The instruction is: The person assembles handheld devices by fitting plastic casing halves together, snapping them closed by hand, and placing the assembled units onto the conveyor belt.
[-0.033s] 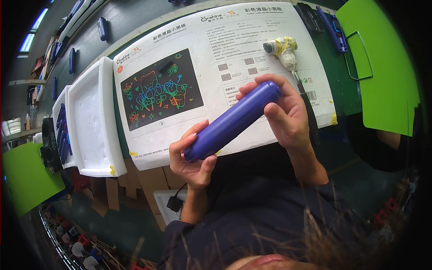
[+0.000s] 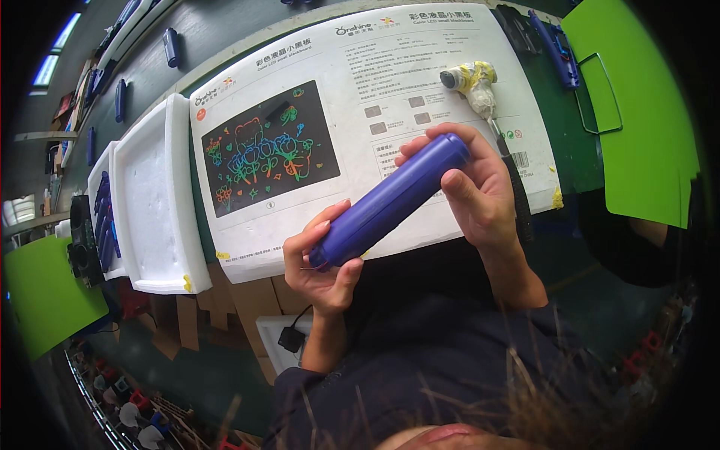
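Note:
A long blue-purple plastic cylinder (image 2: pixel 390 201) slants between my two hands above a printed sheet. Its lower left end rests in the curled fingers and thumb of my left hand (image 2: pixel 319 270), where a thin wire sticks out. My right hand (image 2: pixel 484 191) holds the upper right end, with fingers behind and thumb in front. A seam runs along the cylinder's side. Beyond my right hand, a tool wrapped in white and yellow tape (image 2: pixel 476 86) lies on the sheet, its dark cord running down behind my right wrist.
The printed sheet (image 2: pixel 247 240) covers the green table. White foam trays (image 2: pixel 191 217) stand at the left, one with similar blue parts (image 2: pixel 105 225). More blue parts (image 2: pixel 171 49) lie at the far left, and another (image 2: pixel 555 49) at the far right. Bright green panels (image 2: pixel 645 127) flank both sides.
The blue cylinder has rolled very slightly in my hands, and its lengthwise seam shows more clearly. Both hands keep their grip and place.

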Demonstrator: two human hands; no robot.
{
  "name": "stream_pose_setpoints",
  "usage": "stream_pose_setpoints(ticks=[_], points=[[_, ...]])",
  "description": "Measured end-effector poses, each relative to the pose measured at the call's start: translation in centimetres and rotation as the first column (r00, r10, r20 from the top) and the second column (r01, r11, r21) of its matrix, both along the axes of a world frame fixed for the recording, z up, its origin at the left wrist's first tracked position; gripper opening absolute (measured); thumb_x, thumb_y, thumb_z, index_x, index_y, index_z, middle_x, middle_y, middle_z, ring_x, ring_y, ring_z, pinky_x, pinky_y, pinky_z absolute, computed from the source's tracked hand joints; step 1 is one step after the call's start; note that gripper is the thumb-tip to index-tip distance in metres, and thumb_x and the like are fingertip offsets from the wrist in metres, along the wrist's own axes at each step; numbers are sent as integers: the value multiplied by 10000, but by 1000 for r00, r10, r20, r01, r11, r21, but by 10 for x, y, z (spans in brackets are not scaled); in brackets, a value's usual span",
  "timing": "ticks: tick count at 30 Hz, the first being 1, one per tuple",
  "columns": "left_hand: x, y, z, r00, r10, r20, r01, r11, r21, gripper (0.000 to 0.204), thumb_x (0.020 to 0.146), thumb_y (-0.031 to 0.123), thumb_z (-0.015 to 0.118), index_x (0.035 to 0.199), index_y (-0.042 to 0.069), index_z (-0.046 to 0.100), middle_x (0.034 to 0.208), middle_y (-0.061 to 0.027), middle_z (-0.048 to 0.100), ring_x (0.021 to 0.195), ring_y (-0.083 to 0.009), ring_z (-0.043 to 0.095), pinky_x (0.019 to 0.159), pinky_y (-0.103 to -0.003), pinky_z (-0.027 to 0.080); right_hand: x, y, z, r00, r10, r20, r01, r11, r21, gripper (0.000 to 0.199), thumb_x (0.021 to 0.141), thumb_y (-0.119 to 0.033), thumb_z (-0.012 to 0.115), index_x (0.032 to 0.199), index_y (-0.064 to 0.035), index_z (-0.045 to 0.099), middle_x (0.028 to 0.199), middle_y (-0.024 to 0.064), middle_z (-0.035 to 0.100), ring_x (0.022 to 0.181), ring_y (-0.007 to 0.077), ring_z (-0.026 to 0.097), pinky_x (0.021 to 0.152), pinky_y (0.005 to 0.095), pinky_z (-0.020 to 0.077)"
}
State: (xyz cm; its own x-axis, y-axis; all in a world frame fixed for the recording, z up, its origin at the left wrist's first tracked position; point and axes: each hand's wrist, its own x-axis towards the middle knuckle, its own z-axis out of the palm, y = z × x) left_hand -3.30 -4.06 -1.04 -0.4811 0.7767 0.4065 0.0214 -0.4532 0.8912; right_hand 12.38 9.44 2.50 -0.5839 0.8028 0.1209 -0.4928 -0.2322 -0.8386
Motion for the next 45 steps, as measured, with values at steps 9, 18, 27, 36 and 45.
stream_pose_setpoints(ticks=[9, 18, 27, 36, 45], points=[[0, -2, 1, 998, 45, -45, -47, 998, -52, 536, 831, 245, 758, 1173, -27, 448, 1161, -360, 561, 1109, -383, 593, 922, -429, 495, -3, 1, -1, 996, -44, 78, 44, 999, 0, 451, 888, -207, 691, 1215, 15, 474, 1120, 199, 635, 1074, 239, 621, 941, 361, 510], [-3, -4, 12, 992, 86, 95, -68, 981, -183, 583, 853, 382, 717, 1156, -34, 443, 1127, -318, 581, 1002, -322, 641, 761, -377, 553, -6, 6, 5, 895, -326, 305, 55, 758, 650, 552, 796, -215, 768, 1244, -19, 512, 1207, 136, 566, 1098, 213, 561, 876, 325, 521], [-1, 32, 14, 895, -186, 405, 288, 935, -206, 628, 891, 360, 678, 1282, -40, 393, 1152, -219, 587, 722, -175, 624, 537, -262, 503, -6, -4, -3, 809, -89, 581, -285, 805, 520, 444, 791, -294, 760, 1086, -3, 599, 988, 126, 568, 907, 264, 591, 794, 356, 484], [-24, 42, 4, 912, -269, 308, 371, 862, -346, 368, 904, 262, 682, 1075, -16, 512, 813, -71, 610, 599, -118, 564, 517, -246, 445, -7, 4, 6, 711, -38, 702, -403, 797, 451, 375, 779, -195, 757, 1096, -23, 654, 799, 137, 606, 713, 298, 597, 657, 342, 480], [-36, 39, -1, 843, -395, 364, 521, 768, -373, 321, 898, 198, 688, 1067, -34, 542, 859, -93, 641, 654, -134, 615, 558, -250, 483, -9, -10, 11, 639, -309, 704, -330, 717, 614, 391, 719, -141, 800, 1070, -22, 675, 820, 130, 635, 719, 288, 618, 661, 345, 495]])
